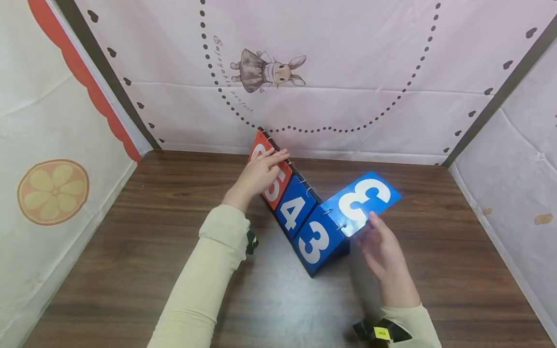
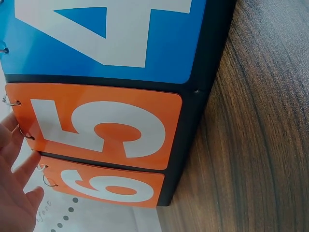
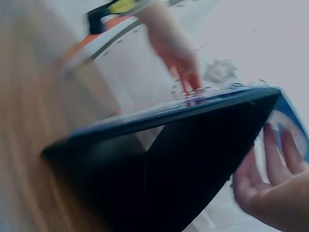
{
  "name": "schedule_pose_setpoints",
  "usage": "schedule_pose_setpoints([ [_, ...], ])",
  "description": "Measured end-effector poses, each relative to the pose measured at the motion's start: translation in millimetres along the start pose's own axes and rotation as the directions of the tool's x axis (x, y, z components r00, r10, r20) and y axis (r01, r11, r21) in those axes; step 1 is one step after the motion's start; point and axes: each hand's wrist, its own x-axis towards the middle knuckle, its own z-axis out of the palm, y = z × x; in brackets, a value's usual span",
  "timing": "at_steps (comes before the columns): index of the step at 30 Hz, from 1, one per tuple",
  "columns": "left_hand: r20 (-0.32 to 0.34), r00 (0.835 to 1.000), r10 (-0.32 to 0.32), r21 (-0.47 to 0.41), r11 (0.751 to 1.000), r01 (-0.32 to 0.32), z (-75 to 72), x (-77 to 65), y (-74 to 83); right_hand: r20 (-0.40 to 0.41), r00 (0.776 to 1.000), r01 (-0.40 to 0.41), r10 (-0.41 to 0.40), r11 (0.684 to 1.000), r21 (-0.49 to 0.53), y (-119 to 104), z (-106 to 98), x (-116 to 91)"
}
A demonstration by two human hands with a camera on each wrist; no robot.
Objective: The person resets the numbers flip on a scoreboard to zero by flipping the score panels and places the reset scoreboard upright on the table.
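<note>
A tabletop flip scoreboard (image 1: 296, 217) stands slantwise on the table as a black tent-shaped stand with ring-bound number cards. Its front shows an orange-red 6 card (image 2: 108, 186), an orange-red 5 card (image 2: 104, 128), a blue 4 card (image 1: 292, 211) and a blue 3 card (image 1: 316, 241). Another blue 3 card (image 1: 378, 186) sticks out beyond the top edge, raised on its rings. My left hand (image 1: 256, 174) rests on the top edge by the red cards, fingers extended. With fingers fairly straight, my right hand (image 1: 383, 249) touches the raised card's lower edge.
The stand sits on a dark wood-grain table (image 1: 183, 193). Printed cloth walls, one with a rabbit picture (image 1: 267, 71), enclose the back and both sides. A black strap with a yellow label (image 1: 382, 333) is on the right wrist.
</note>
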Motion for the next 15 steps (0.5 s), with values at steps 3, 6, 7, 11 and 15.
schedule_pose_setpoints([
  [3, -0.001, 1.000, 0.007, -0.002, 1.000, -0.007, 0.2, 0.3, 0.1, -0.047, 0.998, 0.038, -0.052, 0.963, -0.268, 4, 8, -5],
  [6, 0.001, 1.000, 0.004, -0.001, 1.000, -0.004, -0.1, 0.3, 0.1, -0.179, 0.974, 0.059, -0.139, 0.919, -0.390, 6, 16, -7],
  [7, 0.001, 1.000, 0.002, -0.001, 1.000, -0.002, -0.1, 0.2, 0.0, -0.216, 0.963, 0.059, -0.160, 0.910, -0.410, 7, 18, -7],
  [11, 0.008, 1.000, -0.006, 0.003, 1.000, 0.005, 0.0, 0.4, -1.1, -0.308, 0.919, 0.086, -0.249, 0.884, -0.459, 10, 24, -5],
  [15, 0.007, 1.000, 0.003, 0.000, 1.000, -0.003, 0.4, 0.2, -0.9, -0.316, 0.855, 0.163, -0.412, 0.791, -0.590, 15, 28, -4],
])
